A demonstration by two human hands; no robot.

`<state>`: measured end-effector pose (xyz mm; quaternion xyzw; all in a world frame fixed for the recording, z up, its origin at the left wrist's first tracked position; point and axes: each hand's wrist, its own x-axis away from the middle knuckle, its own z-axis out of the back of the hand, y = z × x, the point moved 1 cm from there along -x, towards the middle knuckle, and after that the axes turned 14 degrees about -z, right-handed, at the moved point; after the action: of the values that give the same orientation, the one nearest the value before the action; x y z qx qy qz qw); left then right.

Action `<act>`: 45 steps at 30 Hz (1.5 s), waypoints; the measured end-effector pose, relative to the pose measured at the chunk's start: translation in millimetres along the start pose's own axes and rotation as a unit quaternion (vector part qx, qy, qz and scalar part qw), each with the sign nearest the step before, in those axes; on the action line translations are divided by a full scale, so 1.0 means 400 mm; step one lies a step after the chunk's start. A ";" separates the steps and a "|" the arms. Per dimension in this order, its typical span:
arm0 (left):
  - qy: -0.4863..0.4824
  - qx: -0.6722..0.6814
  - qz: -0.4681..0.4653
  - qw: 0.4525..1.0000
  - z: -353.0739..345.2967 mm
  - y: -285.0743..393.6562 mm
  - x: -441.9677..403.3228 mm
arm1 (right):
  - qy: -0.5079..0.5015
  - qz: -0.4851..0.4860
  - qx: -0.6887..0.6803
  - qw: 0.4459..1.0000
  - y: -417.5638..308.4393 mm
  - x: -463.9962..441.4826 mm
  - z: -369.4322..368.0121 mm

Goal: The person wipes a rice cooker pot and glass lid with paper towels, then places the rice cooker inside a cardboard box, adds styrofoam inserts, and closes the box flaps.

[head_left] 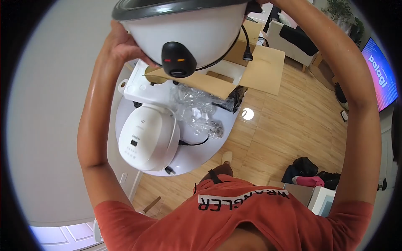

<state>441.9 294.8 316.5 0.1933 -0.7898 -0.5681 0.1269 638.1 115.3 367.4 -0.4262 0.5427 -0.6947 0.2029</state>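
Note:
High in front of me is a white rice cooker [184, 35] with a dark grey rim and a black switch panel [179, 59] showing a red and an orange mark. My left hand [123, 46] grips its left side, the thumb under the body. At the top edge my right hand [260, 2] is only partly visible, by the black side handle [253, 7]; its fingers are mostly hidden. A black cord with a plug [248, 54] dangles from the cooker. Below, on the white table, sits a second, closed white cooker [146, 138] with a small dark display.
Crumpled clear plastic wrap [197, 111] lies beside the closed cooker. Behind it are white foam packing [142, 85] and an open cardboard box [264, 69]. The rounded table [201, 157] stands on a tiled floor [284, 125]. A lit screen [380, 75] and dark bags [305, 167] are to the right.

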 end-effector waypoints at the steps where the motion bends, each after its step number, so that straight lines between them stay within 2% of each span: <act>1: 0.000 -0.013 0.023 1.000 -0.032 -0.022 -0.030 | -0.010 -0.007 0.011 1.000 0.016 -0.021 0.045; 4: 0.015 0.001 0.050 0.999 -0.032 -0.102 -0.197 | 0.055 -0.012 -0.017 0.998 0.067 -0.080 0.132; 5: 0.011 0.016 0.070 0.997 -0.022 -0.131 -0.260 | 0.031 -0.013 -0.058 0.998 0.082 -0.153 0.184; 6: 0.016 0.016 0.085 0.996 -0.022 -0.152 -0.300 | 0.070 -0.012 -0.047 0.996 0.102 -0.190 0.207; 8: 0.024 0.015 0.115 0.993 -0.023 -0.193 -0.378 | 0.077 -0.057 -0.061 0.994 0.144 -0.269 0.238; 9: 0.044 -0.024 0.119 0.992 -0.015 -0.212 -0.412 | 0.064 -0.053 -0.102 0.991 0.168 -0.306 0.242; 10: 0.059 -0.041 0.130 0.989 0.000 -0.239 -0.447 | 0.008 -0.075 -0.046 0.996 0.216 -0.328 0.252; 12: 0.087 -0.073 0.153 0.982 0.033 -0.294 -0.519 | 0.028 -0.099 -0.040 0.994 0.255 -0.416 0.268; 13: 0.073 -0.022 0.152 0.985 0.048 -0.331 -0.541 | 0.006 -0.121 -0.048 0.991 0.274 -0.440 0.270; 15: 0.070 0.022 0.153 0.985 0.085 -0.409 -0.571 | -0.013 -0.153 -0.045 0.987 0.321 -0.514 0.276; 18: -0.059 0.107 0.081 0.989 0.093 -0.488 -0.600 | -0.016 -0.226 -0.042 0.973 0.378 -0.580 0.272; 20: -0.012 0.132 0.111 0.985 0.114 -0.549 -0.593 | -0.029 -0.248 -0.077 0.965 0.427 -0.639 0.271; 21: -0.032 0.157 0.125 0.979 0.164 -0.615 -0.613 | -0.041 -0.250 -0.071 0.965 0.438 -0.648 0.268; 23: 0.040 0.154 0.131 0.978 0.137 -0.630 -0.577 | -0.077 -0.299 -0.071 0.949 0.458 -0.651 0.268; 26: 0.053 0.196 0.158 0.966 0.190 -0.726 -0.577 | -0.137 -0.312 -0.097 0.935 0.531 -0.734 0.270; 27: 0.057 0.210 0.168 0.962 0.190 -0.737 -0.573 | -0.129 -0.320 -0.096 0.934 0.546 -0.744 0.271; 29: 0.161 0.137 0.182 0.960 0.183 -0.753 -0.562 | -0.146 -0.326 -0.112 0.927 0.573 -0.764 0.269; 33: 0.193 0.093 0.227 0.950 0.152 -0.734 -0.540 | -0.144 -0.351 -0.128 0.916 0.595 -0.782 0.272; 36: 0.256 0.054 0.268 0.927 0.134 -0.736 -0.538 | -0.132 -0.358 -0.145 0.913 0.594 -0.784 0.276; 39: 0.222 0.067 0.302 0.925 0.203 -0.791 -0.557 | -0.132 -0.357 -0.147 0.913 0.608 -0.793 0.278; 42: 0.115 0.104 0.344 0.926 0.317 -0.852 -0.586 | -0.137 -0.356 -0.133 0.915 0.606 -0.789 0.281; 43: 0.095 0.087 0.369 0.920 0.358 -0.857 -0.588 | -0.131 -0.351 -0.062 0.925 0.598 -0.772 0.283; 44: 0.088 0.055 0.400 0.911 0.401 -0.854 -0.587 | -0.124 -0.341 0.012 0.932 0.592 -0.765 0.282; 45: 0.162 -0.049 0.445 0.880 0.406 -0.829 -0.586 | -0.123 -0.327 0.038 0.936 0.598 -0.767 0.277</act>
<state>636.4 445.3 -45.2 -0.0954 -0.7323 -0.4506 0.5016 855.0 200.9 37.0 -0.6544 0.3175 -0.6847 0.0462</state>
